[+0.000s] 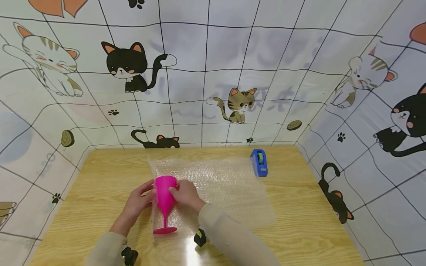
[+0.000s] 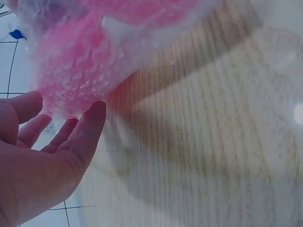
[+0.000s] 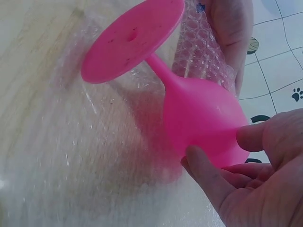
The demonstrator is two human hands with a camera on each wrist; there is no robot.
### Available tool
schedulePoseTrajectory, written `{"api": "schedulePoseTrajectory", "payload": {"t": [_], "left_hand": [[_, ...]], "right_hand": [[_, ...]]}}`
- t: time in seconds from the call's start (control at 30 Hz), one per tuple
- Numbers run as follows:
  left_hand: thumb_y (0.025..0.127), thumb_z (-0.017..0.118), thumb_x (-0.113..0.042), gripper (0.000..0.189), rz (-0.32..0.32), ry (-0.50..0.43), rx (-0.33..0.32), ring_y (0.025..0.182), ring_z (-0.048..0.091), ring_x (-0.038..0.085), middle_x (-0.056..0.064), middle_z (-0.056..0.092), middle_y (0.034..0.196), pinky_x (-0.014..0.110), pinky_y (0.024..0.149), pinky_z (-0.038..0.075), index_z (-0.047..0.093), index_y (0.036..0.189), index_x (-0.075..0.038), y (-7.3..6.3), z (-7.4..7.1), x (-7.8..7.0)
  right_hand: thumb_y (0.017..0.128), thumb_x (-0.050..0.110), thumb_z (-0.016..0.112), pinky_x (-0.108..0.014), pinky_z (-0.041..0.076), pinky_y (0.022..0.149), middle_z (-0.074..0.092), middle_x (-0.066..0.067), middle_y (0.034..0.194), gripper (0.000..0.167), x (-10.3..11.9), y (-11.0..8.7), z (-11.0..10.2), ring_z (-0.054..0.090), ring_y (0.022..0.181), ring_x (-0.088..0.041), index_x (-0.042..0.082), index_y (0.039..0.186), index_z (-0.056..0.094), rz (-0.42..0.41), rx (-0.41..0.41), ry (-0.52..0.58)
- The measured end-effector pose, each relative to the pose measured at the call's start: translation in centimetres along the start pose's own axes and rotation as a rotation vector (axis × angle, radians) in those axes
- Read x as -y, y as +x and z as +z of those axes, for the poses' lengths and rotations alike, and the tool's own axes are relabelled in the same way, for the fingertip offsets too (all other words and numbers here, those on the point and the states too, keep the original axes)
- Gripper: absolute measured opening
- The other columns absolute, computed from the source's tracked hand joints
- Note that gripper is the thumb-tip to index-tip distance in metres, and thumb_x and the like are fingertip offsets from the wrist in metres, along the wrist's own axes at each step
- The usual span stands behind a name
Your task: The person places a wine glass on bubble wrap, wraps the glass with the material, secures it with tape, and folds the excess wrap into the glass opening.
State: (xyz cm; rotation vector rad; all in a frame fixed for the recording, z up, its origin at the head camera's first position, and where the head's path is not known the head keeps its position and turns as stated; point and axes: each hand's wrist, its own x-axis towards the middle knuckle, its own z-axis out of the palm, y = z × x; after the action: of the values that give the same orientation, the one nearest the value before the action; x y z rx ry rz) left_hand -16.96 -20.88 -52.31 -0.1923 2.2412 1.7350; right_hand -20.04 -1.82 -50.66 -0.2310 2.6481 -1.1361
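Note:
A bright pink goblet [image 1: 165,192] stands tilted toward the left end of a clear bubble wrap sheet [image 1: 229,195]. My right hand [image 1: 189,195] grips its bowl near the rim, thumb on the near side; the right wrist view shows fingers and thumb around the pink bowl [image 3: 203,118], with the round foot [image 3: 128,42] turned toward the camera. On the other side, my left hand [image 1: 137,201] touches the raised left edge of the wrap. Its fairly straight fingers [image 2: 90,127] lie against the bubble wrap [image 2: 71,71], through which pink shows in the left wrist view.
A blue tape dispenser [image 1: 259,163] sits at the wrap's far right corner. The wooden table [image 1: 299,207] is bordered at the back and sides by a white cloth [image 1: 186,85] printed with cats and grid lines. Black wrist cameras [image 1: 200,237] are on both wrists.

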Motion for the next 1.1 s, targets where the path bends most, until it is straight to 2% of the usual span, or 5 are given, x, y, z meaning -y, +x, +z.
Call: {"api": "schedulePoseTrajectory", "payload": {"t": [0.23,0.5,0.7,0.93,1.1], "left_hand": [[0.101,0.052,-0.027,0.056,0.024,0.046,0.002,0.130,0.048,0.044,0.024,0.036,0.151,0.043,0.095,0.054,0.033,0.152,-0.011,0.1,0.1,-0.4],[0.100,0.055,-0.029,0.056,0.038,0.111,-0.031,0.129,0.049,0.045,0.023,0.039,0.148,0.044,0.094,0.055,0.036,0.151,-0.012,0.1,0.6,-0.6],[0.100,0.055,-0.029,0.056,0.040,0.128,-0.047,0.128,0.050,0.044,0.023,0.041,0.148,0.041,0.091,0.056,0.037,0.150,-0.013,0.2,1.0,-0.7],[0.100,0.055,-0.030,0.057,0.046,0.109,-0.018,0.133,0.046,0.045,0.020,0.034,0.154,0.042,0.094,0.055,0.036,0.151,-0.017,0.1,1.2,-0.9],[0.099,0.057,-0.034,0.061,0.026,0.111,0.016,0.136,0.042,0.046,0.020,0.030,0.157,0.044,0.098,0.052,0.032,0.153,-0.021,0.1,1.2,-1.2]], "right_hand": [[0.094,0.031,0.062,-0.020,0.039,0.048,0.052,0.002,0.061,0.029,-0.4,-0.1,0.3,0.046,0.053,-0.009,0.005,0.083,0.067,0.023,0.012,0.039],[0.093,0.040,0.062,-0.023,0.045,0.059,0.066,-0.001,0.077,0.035,-1.0,-0.1,0.4,0.052,0.065,-0.009,0.006,0.096,0.071,0.048,0.018,0.055],[0.092,0.038,0.064,-0.024,0.045,0.056,0.064,-0.001,0.073,0.033,-1.0,-0.2,0.3,0.054,0.063,-0.012,0.006,0.093,0.070,0.061,0.001,0.067],[0.090,0.038,0.067,-0.030,0.054,0.071,0.069,-0.010,0.095,0.047,-0.8,-0.3,-0.1,0.064,0.084,-0.019,-0.002,0.115,0.061,0.116,-0.032,0.044],[0.092,0.035,0.065,-0.033,0.056,0.076,0.070,-0.011,0.102,0.044,-0.7,-0.2,-0.5,0.066,0.090,-0.022,-0.001,0.118,0.063,0.119,-0.002,0.055]]}}
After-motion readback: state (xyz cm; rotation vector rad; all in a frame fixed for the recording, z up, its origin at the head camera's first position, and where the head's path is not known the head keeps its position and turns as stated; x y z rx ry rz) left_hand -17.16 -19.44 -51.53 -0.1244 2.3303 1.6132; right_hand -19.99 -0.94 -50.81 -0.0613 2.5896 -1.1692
